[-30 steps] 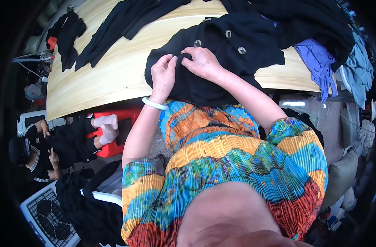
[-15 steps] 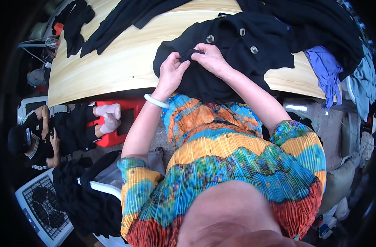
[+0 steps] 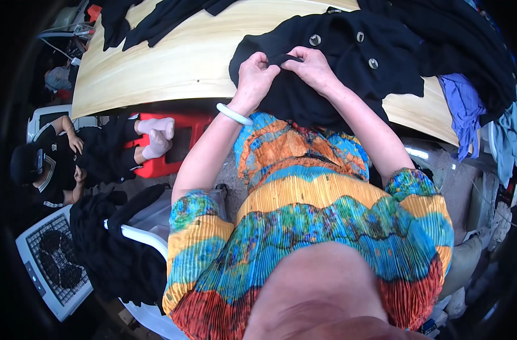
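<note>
1. On my feed, the left hand [image 3: 255,80] has thumb and fingers closed, pinching a fold of the black garment [image 3: 340,65].
2. I see the right hand [image 3: 314,70] pinching that same fold just beside it, fingertips together.
3. The garment lies on the wooden table [image 3: 168,71], overhanging its near edge, three round buttons [image 3: 373,63] facing up.
4. Purple cloth [image 3: 461,105] hangs to its right.

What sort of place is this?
Probably a small clothing workshop: the left hand and right hand pinch black cloth with button-like discs, more dark garments lie on the wood-grain table, and purple fabric hangs over its edge.
</note>
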A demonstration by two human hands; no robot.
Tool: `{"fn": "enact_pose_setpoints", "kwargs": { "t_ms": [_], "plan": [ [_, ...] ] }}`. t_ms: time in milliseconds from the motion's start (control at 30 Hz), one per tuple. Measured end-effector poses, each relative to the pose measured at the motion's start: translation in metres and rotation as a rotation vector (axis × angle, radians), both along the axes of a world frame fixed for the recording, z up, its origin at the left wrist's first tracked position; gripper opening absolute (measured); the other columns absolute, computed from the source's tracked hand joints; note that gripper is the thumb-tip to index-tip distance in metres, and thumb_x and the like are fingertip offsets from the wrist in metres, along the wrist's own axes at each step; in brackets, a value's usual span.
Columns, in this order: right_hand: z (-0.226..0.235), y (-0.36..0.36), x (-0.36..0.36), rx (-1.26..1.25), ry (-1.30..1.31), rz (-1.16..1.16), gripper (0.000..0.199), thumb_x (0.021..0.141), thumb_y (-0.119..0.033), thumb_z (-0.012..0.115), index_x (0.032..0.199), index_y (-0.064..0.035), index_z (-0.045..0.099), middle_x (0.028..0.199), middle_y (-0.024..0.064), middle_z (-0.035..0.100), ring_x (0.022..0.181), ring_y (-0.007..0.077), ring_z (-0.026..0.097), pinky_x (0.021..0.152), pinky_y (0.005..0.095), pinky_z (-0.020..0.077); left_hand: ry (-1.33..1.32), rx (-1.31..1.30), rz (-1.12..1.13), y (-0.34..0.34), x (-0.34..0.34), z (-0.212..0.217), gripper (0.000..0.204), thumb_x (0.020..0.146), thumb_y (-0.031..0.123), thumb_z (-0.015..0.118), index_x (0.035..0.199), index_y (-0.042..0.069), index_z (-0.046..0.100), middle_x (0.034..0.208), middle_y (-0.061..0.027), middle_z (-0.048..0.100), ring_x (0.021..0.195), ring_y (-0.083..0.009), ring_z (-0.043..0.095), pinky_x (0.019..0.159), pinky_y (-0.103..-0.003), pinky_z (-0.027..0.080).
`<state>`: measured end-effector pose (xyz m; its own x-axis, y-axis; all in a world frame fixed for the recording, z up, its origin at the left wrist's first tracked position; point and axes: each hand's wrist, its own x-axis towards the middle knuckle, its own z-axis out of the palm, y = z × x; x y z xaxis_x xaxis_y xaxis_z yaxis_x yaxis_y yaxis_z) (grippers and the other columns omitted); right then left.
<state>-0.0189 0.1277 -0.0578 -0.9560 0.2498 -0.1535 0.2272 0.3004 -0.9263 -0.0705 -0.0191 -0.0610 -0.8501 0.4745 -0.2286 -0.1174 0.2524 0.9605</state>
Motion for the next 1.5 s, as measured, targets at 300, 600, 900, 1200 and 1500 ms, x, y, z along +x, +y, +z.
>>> {"fn": "enact_pose_setpoints", "kwargs": {
  "t_ms": [300, 600, 900, 1200, 1500],
  "plan": [
    [-0.001, -0.001, -0.002, 0.055, 0.03, 0.012, 0.017, 0.072, -0.016, 0.065, 0.081, -0.0015, 0.061, 0.072, 0.0003, 0.061, 0.066, 0.006, 0.053, 0.064, 0.0205, 0.0422, 0.228, 0.113, 0.029, 0.003, -0.002, -0.014, 0.016, 0.071, -0.001, 0.055, 0.087, -0.004, 0.049, 0.074, -0.0041, 0.058, 0.066, -0.0064, 0.053, 0.057, -0.021, 0.042],
    [0.007, 0.004, 0.0, 0.001, 0.014, 0.068, 0.016, 0.075, -0.013, 0.062, 0.086, -0.0021, 0.06, 0.072, -0.0013, 0.059, 0.065, 0.0033, 0.051, 0.062, 0.0179, 0.0404, 0.136, 0.259, 0.011, -0.002, -0.004, -0.012, 0.02, 0.073, -0.006, 0.051, 0.092, -0.005, 0.052, 0.08, -0.0047, 0.059, 0.071, -0.0062, 0.053, 0.06, -0.019, 0.042],
    [0.019, 0.009, 0.003, -0.171, 0.028, 0.146, 0.019, 0.077, -0.008, 0.06, 0.094, -0.002, 0.055, 0.079, -0.0025, 0.056, 0.072, 0.0024, 0.05, 0.065, 0.0172, 0.0397, -0.132, 0.282, -0.064, -0.015, -0.018, 0.001, 0.015, 0.076, -0.005, 0.052, 0.089, -0.001, 0.057, 0.079, -0.0004, 0.057, 0.071, -0.0053, 0.052, 0.066, -0.016, 0.04],
    [0.012, 0.001, 0.002, -0.158, 0.047, 0.235, 0.019, 0.076, -0.001, 0.06, 0.094, -0.0015, 0.054, 0.081, -0.0014, 0.057, 0.077, 0.0046, 0.052, 0.07, 0.0192, 0.0423, -0.438, 0.422, -0.237, -0.028, -0.023, 0.013, 0.017, 0.074, -0.002, 0.056, 0.091, 0.001, 0.058, 0.083, -0.0017, 0.059, 0.078, -0.0082, 0.054, 0.074, -0.019, 0.041],
    [0.01, 0.0, 0.002, 0.037, 0.197, 0.18, 0.019, 0.074, -0.004, 0.062, 0.092, -0.0017, 0.055, 0.08, 0.0007, 0.059, 0.076, 0.0049, 0.053, 0.069, 0.0201, 0.043, -0.059, -0.001, -0.326, -0.026, -0.02, 0.033, 0.019, 0.081, 0.018, 0.063, 0.089, 0.001, 0.058, 0.079, 0.0021, 0.056, 0.072, -0.0031, 0.049, 0.064, -0.018, 0.04]
  ]
}}
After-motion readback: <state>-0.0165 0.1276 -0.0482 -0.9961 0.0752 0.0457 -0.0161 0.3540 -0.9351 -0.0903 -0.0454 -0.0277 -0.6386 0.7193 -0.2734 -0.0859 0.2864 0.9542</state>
